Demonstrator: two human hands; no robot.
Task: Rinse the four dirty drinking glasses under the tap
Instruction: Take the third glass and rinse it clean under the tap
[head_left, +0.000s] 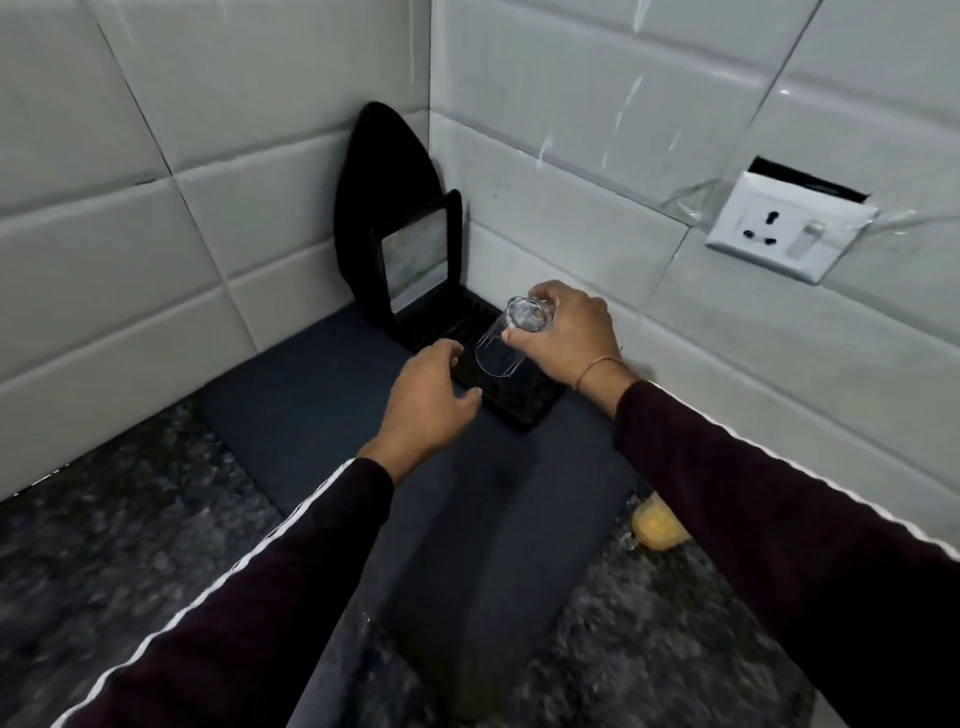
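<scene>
A clear drinking glass (500, 347) is held upside down and tilted, its mouth low over a black ribbed tray (524, 402) in the counter's corner. My right hand (563, 332) grips the glass by its thick base from above. My left hand (426, 400) hovers just left of the glass, fingers spread and curled, holding nothing, near the tray's front-left edge. A second glass (655, 527) with yellowish liquid stands at the right, partly hidden behind my right sleeve. No tap or sink is in view.
A dark blue mat (332, 395) covers the speckled granite counter (119, 519). A black oval board (384, 171) and a black-framed panel (415, 254) lean in the tiled corner. A white wall socket (784, 228) sits on the right wall.
</scene>
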